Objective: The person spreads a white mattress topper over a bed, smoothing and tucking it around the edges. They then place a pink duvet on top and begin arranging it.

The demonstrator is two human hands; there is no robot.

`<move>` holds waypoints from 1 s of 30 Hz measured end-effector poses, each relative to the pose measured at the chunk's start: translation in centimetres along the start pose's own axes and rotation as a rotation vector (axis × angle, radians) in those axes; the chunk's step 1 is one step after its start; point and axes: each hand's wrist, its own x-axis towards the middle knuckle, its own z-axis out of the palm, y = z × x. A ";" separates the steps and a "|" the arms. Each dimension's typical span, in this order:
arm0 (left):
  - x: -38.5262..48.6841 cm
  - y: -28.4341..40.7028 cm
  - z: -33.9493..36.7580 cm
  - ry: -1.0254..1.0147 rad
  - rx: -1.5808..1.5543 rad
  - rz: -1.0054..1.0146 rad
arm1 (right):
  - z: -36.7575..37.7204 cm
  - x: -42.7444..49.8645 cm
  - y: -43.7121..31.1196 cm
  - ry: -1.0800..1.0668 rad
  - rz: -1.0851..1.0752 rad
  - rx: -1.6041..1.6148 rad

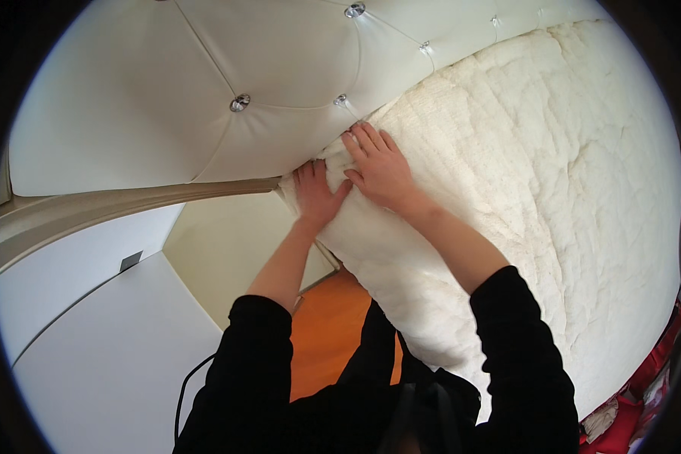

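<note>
A cream quilted cotton pad (pixel 505 170) lies over the bed, its upper edge against the white tufted headboard (pixel 147 113) with crystal buttons. At the pad's corner by the headboard, my left hand (pixel 318 196) presses down with its thumb spread, the fingertips near the headboard's lower edge. Up and to the right of it, my right hand (pixel 380 164) lies palm down on the pad, fingertips at the seam between pad and headboard. Neither hand visibly grips the pad. What lies under the fingertips is hidden.
White furniture panels (pixel 119 318) stand at the left, with a pale cream surface (pixel 221 244) beside the bed corner. The floor below is orange (pixel 323 335). Red fabric (pixel 618 428) lies beyond the bed at the lower right. A black cable (pixel 183 391) hangs near my left sleeve.
</note>
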 end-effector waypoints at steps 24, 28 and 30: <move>-3.4 2.4 0.3 -0.251 0.442 0.636 | -3.7 -29.2 -7.3 -0.627 0.003 0.173; -3.4 2.9 0.0 -0.097 0.411 0.728 | -5.3 -28.6 -6.8 -0.541 -0.005 0.308; -3.0 4.1 -0.3 0.054 0.276 0.789 | -7.7 -28.7 -6.5 -0.289 0.037 0.291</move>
